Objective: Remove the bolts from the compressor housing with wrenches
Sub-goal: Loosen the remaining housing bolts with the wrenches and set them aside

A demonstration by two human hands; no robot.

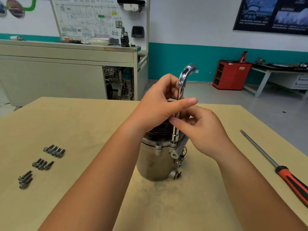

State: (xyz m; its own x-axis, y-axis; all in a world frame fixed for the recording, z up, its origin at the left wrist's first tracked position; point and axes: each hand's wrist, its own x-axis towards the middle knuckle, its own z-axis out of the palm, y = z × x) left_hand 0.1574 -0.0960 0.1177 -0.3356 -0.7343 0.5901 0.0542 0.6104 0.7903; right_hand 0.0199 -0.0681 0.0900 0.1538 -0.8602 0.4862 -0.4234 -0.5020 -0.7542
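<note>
- At the left of the table point(83, 122), loose bolts point(54, 150) lie in three small clusters, well apart from the housing.
- The housing point(153, 164) stands upright mid-table, below my hands.
- My left hand point(160, 104) curls round the wrench point(180, 85) high on its shaft, thumb stretched out.
- The wrench stands upright, its lower end on the housing's right rim.
- My right hand point(205, 130) pinches the shaft lower down, just beside my left.
- A screwdriver point(275, 164) lies at the right.
</note>
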